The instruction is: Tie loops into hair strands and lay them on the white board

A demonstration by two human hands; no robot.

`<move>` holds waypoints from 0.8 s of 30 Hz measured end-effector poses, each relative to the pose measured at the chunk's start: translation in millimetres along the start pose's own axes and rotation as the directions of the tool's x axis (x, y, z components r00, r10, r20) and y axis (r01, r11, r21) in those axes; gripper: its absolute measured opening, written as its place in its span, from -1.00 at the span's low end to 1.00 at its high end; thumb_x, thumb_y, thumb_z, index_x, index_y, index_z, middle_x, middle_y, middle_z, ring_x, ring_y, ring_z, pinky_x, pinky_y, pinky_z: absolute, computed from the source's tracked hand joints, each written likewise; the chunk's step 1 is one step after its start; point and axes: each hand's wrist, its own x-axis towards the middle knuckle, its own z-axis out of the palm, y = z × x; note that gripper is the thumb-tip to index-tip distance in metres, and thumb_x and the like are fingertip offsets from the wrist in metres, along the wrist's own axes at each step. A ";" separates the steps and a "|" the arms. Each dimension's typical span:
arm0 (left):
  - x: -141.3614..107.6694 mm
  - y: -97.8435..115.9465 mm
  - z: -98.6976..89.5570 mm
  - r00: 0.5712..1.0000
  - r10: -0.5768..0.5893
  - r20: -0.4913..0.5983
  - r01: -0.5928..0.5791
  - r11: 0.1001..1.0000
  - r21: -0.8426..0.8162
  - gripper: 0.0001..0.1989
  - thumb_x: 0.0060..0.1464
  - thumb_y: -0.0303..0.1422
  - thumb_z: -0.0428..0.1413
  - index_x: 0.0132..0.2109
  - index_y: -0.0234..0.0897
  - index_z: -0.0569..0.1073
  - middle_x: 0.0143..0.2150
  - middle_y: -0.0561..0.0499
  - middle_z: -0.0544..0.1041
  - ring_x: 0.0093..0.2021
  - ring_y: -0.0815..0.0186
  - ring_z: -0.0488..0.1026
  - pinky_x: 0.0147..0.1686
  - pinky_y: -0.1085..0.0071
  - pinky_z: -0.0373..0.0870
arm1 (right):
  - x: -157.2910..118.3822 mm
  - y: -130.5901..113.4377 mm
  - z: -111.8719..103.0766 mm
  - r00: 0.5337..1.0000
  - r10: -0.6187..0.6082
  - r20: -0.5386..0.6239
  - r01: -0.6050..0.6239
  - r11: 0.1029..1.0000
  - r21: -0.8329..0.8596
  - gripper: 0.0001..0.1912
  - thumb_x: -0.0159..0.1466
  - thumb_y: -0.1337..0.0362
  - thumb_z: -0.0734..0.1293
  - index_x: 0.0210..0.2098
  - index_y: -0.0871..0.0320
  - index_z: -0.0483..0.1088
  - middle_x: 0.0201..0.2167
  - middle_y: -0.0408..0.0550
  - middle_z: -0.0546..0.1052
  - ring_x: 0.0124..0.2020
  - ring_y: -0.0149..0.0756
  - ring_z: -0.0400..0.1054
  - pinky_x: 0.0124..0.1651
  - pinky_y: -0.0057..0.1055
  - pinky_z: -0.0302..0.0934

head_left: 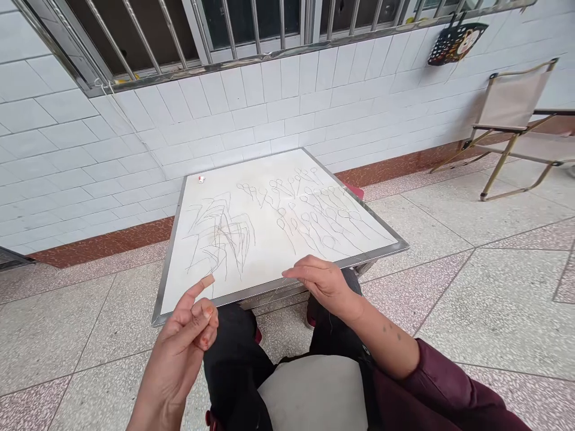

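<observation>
My left hand (191,335) is raised just off the table's near left corner, thumb pressed to the curled fingers and index finger stretched out. Its fingertips have orange-red stains, and a tan wrap seems to cover the index tip. My right hand (326,284) hovers by the near edge with thumb and fingers pinched together. Anything in either pinch is too fine to make out. On the white table (265,263) lie dark thin threads: a crossed bundle of loose threads (220,230) at left, and several looped threads (314,218) spread over the right half.
A small red-and-white object (202,179) sits at the table's far left corner. Behind stands a white tiled wall (251,120) with barred windows. A dark basket (456,45) hangs at upper right, above a folding chair (516,120). My lap holds a grey cloth (317,392).
</observation>
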 end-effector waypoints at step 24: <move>13.2 -25.0 40.3 0.980 0.022 0.198 -0.078 0.956 0.283 -0.37 0.13 -0.19 0.18 0.31 -0.22 0.25 -0.38 0.02 0.55 -0.46 0.37 0.27 -0.45 0.45 0.25 | -4.2 -19.0 8.8 0.983 0.081 0.166 -0.100 0.989 0.108 -0.84 0.39 0.24 0.27 -0.19 0.10 0.50 -0.36 -0.06 0.51 -0.33 -0.35 0.40 -0.27 -0.44 0.29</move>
